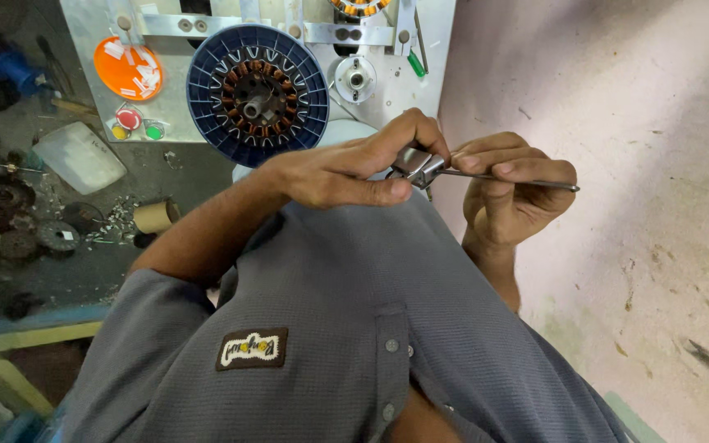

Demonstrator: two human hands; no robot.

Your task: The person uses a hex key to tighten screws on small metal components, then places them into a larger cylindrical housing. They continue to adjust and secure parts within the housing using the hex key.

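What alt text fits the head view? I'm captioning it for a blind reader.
Seen from above, a person's left hand and right hand hold a small metal tool with a thin rod close to their grey shirt. Beyond sits a blue round frame holding copper windings.

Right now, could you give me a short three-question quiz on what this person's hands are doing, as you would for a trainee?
1. True or false: the left hand and right hand are both on small metal tools.
2. What colour is the round slotted disc holding the copper-wound stator?
3. The thin metal rod in the right hand points: A) toward the machine, B) sideways toward the bare wall, C) at the person's shirt.

Key:
1. True; the left grips metal pliers, the right the rod.
2. Blue.
3. B.
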